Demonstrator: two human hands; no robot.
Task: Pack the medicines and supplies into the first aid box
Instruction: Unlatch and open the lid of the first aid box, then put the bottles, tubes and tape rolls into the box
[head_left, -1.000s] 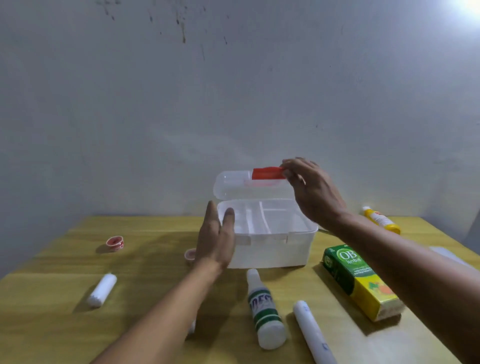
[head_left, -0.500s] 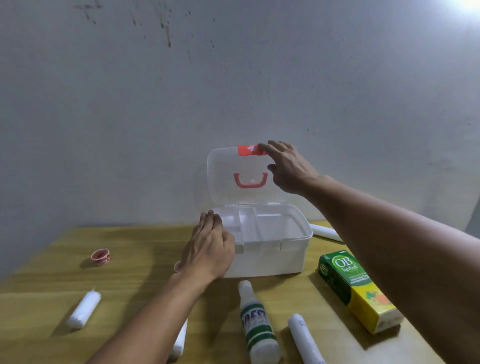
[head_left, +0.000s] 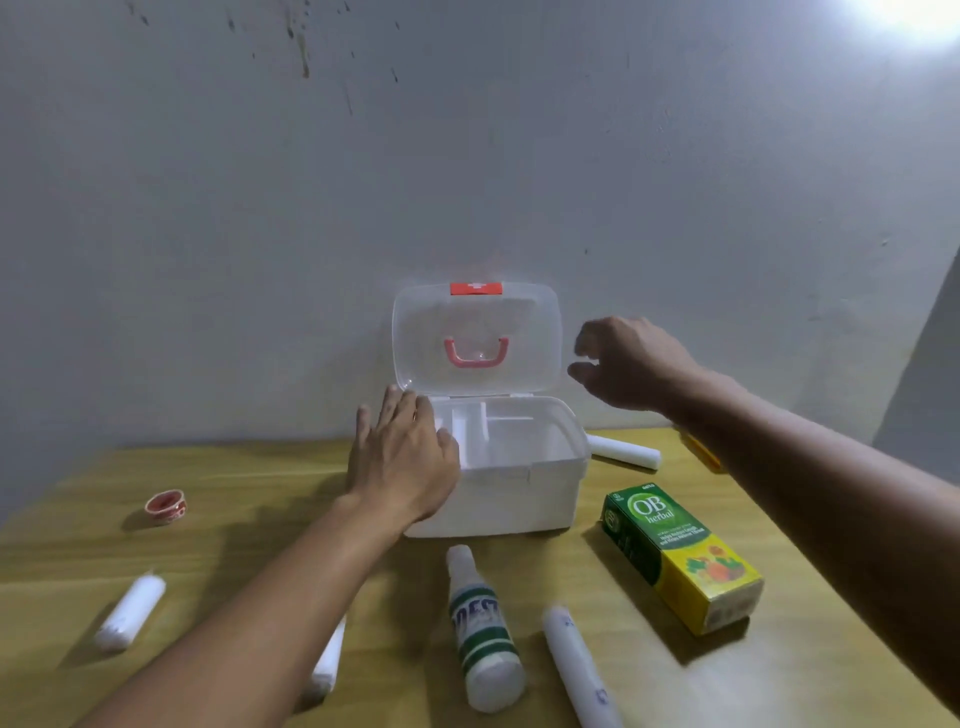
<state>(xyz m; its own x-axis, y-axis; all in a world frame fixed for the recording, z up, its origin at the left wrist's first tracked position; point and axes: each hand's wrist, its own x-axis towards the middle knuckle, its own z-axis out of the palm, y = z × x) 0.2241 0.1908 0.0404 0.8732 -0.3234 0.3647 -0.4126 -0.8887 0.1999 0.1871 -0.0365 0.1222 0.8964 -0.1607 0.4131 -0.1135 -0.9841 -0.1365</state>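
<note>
Head view: at centre frame the white first aid box (head_left: 519, 493) stands with its clear lid (head_left: 475, 338) upright and its compartments bare, so packing has not begun. Left hand (head_left: 402, 462) lies flat on the box's left rim, gripping nothing; right hand (head_left: 628, 364) hovers empty, fingers loosely curled, right of the lid. OB herbal carton (head_left: 680, 556), striped bottle (head_left: 483, 629), white rolls (head_left: 130, 613) and tape roll (head_left: 165, 506) wait scattered across the yellow wooden table (head_left: 249, 493) against a stained grey wall (head_left: 260, 208).

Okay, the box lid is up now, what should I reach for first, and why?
Probably lower the right hand, which is empty, to the green and yellow carton just below it: the first aid box stands open and the left hand rests on it.
</note>
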